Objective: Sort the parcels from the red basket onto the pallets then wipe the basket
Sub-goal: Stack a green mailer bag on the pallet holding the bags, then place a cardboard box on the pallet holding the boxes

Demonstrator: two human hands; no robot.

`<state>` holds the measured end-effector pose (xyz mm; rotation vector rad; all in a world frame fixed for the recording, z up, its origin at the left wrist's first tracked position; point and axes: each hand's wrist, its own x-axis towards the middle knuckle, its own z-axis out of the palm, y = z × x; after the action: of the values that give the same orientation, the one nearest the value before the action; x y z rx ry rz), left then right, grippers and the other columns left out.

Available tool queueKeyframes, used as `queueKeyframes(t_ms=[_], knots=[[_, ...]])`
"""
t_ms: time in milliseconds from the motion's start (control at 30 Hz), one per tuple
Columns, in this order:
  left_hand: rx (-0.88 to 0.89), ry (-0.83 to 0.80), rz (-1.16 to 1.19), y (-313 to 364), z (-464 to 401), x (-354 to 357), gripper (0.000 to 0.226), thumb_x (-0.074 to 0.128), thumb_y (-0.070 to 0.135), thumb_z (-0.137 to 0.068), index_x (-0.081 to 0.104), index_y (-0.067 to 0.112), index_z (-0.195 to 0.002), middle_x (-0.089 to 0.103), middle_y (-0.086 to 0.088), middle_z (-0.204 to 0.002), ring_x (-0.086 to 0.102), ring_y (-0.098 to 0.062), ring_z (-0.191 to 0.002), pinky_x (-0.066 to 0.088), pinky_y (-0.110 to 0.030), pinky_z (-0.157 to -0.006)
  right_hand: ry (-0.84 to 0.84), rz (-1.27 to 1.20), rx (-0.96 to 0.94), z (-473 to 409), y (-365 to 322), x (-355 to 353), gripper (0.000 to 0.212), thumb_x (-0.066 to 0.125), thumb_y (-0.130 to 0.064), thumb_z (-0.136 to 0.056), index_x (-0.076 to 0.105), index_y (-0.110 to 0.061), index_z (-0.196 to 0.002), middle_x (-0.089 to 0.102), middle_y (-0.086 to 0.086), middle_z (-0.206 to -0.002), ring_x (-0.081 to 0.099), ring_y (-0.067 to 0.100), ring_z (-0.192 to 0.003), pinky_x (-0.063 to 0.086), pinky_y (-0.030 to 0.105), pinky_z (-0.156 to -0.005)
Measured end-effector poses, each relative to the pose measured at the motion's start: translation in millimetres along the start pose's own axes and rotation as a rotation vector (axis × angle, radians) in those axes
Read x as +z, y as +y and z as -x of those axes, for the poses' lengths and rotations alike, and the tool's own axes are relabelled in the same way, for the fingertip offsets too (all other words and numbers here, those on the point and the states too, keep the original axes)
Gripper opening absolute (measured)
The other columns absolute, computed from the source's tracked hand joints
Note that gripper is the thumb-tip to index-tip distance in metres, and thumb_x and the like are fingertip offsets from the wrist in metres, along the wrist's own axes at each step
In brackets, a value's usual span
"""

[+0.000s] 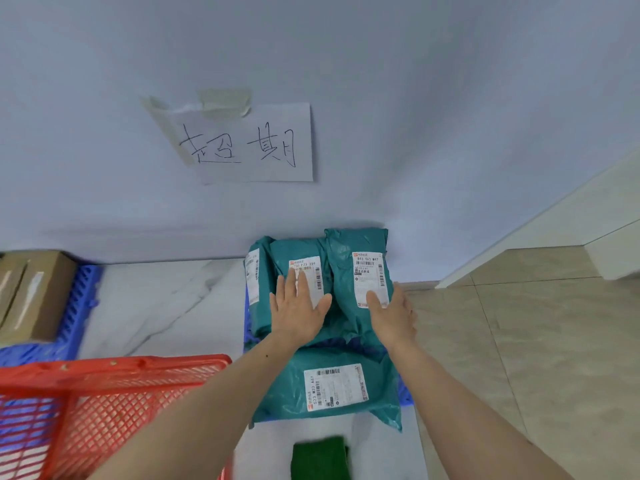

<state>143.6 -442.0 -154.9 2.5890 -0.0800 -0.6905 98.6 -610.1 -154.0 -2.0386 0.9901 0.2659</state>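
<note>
Wall point(415, 98): pale blue-grey, filling the upper part of the view.
Paper sign point(249, 147): white sheet on the wall, two handwritten black characters, its lower edge lifting slightly.
Tape point(225, 103): translucent strips holding the sign's top edge and left corner.
Floor point(149, 299): white marbled tile with grey veins at left.
Beige tiles point(536, 341): at right, crossed by thin dark joints.
Green cloth point(320, 457): dark green, on the floor at the bottom edge.

Even, soft, bluish indoor light; no glare. A faint shadow lies on the wall point(450, 98) above the parcels point(346, 278). Wide-angle bending curves the edges; the corners blur slightly.
</note>
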Motion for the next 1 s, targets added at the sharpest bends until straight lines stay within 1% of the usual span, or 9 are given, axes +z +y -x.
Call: queueKeyframes(t_ms=[133,167,267,400,567,700,767,867,1000], knots=[[0.009,0.116,0.09,-10.2,42.9,-26.0,0.075,0.038,0.052,-0.1,0.011,0.013,-0.156,-0.002,-0.007,-0.165,-0.004,-0.026,-0.152,0.004,-0.043,-0.123,-0.019,-0.075,-0.082,37.0,-11.2,1.8,0.08,0.042,-0.064,-0.077,0.04,-0.024,-0.146,0.051,0.002,-0.147,0.045,0.029,-0.134,0.039,0.051,-0.11],[0.009,0.149,0.126,-14.5,55.9,-31.5,0.074,0.042,0.05,-0.099,0.014,0.012,-0.156,0.002,-0.008,-0.165,0.0,-0.026,-0.152,0.005,-0.042,-0.123,-0.025,-0.097,-0.094,49.6,-15.2,2.1,0.077,0.046,-0.06,-0.082,0.041,-0.02,-0.146,0.051,0.003,-0.147,0.044,0.029,-0.134,0.038,0.049,-0.111],[-0.011,0.235,0.269,-30.5,98.0,-43.2,0.068,0.051,0.04,-0.098,0.024,0.01,-0.154,0.014,-0.007,-0.164,0.01,-0.025,-0.151,0.011,-0.039,-0.123,-0.043,-0.156,-0.135,89.2,-24.2,4.6,0.051,0.054,-0.036,-0.097,0.046,-0.011,-0.141,0.052,0.006,-0.142,0.047,0.027,-0.133,0.039,0.039,-0.11],[-0.093,0.32,0.415,-60.2,154.0,-52.9,0.058,0.055,0.03,-0.098,0.036,0.011,-0.149,0.025,-0.006,-0.16,0.02,-0.022,-0.147,0.016,-0.034,-0.12,-0.101,-0.17,-0.163,139.4,-25.1,26.9,0.048,0.058,-0.034,-0.097,0.048,-0.015,-0.139,0.053,0.006,-0.141,0.046,0.025,-0.133,0.038,0.045,-0.112],[-0.222,0.366,0.441,-114.4,201.8,-54.1,0.055,0.055,0.027,-0.098,0.04,0.008,-0.147,0.028,-0.009,-0.159,0.021,-0.023,-0.148,0.012,-0.031,-0.12,-0.221,-0.145,-0.209,202.6,-24.9,71.1,0.047,0.057,-0.033,-0.098,0.046,-0.015,-0.14,0.052,0.003,-0.14,0.046,0.023,-0.133,0.037,0.043,-0.114],[-0.295,0.36,0.437,-170.8,231.5,-64.5,0.057,0.056,0.03,-0.097,0.041,0.007,-0.147,0.029,-0.009,-0.158,0.022,-0.023,-0.147,0.016,-0.035,-0.121,-0.279,-0.108,-0.248,245.6,-28.9,111.2,0.042,0.056,-0.034,-0.099,0.048,-0.018,-0.137,0.053,0.0,-0.139,0.052,0.018,-0.127,0.042,0.043,-0.11],[-0.338,0.321,0.422,-206.4,241.4,-70.8,0.057,0.057,0.034,-0.096,0.043,0.006,-0.145,0.031,-0.011,-0.158,0.022,-0.025,-0.148,0.017,-0.036,-0.12,-0.289,-0.1,-0.262,264.4,-34.6,132.1,0.031,0.057,-0.032,-0.099,0.053,-0.021,-0.127,0.059,0.0,-0.131,0.058,0.015,-0.116,0.046,0.038,-0.103],[-0.411,0.244,0.388,-265.5,253.1,-79.4,0.059,0.058,0.037,-0.095,0.044,0.006,-0.143,0.037,-0.015,-0.154,0.028,-0.029,-0.144,0.021,-0.037,-0.118,-0.31,-0.065,-0.263,290.1,-43.8,166.3,0.024,0.058,-0.029,-0.099,0.056,-0.019,-0.121,0.062,-0.002,-0.116,0.06,0.015,-0.108,0.044,0.028,-0.093],[-0.529,0.085,0.319,-336.5,269.5,-99.5,0.065,0.054,0.05,-0.092,0.042,0.013,-0.145,0.042,-0.011,-0.149,0.04,-0.033,-0.136,0.029,-0.04,-0.112,-0.339,0.049,-0.195,318.5,-41.3,218.5,0.033,0.059,-0.031,-0.098,0.06,-0.012,-0.124,0.066,0.005,-0.12,0.061,0.022,-0.114,0.046,0.032,-0.099]])
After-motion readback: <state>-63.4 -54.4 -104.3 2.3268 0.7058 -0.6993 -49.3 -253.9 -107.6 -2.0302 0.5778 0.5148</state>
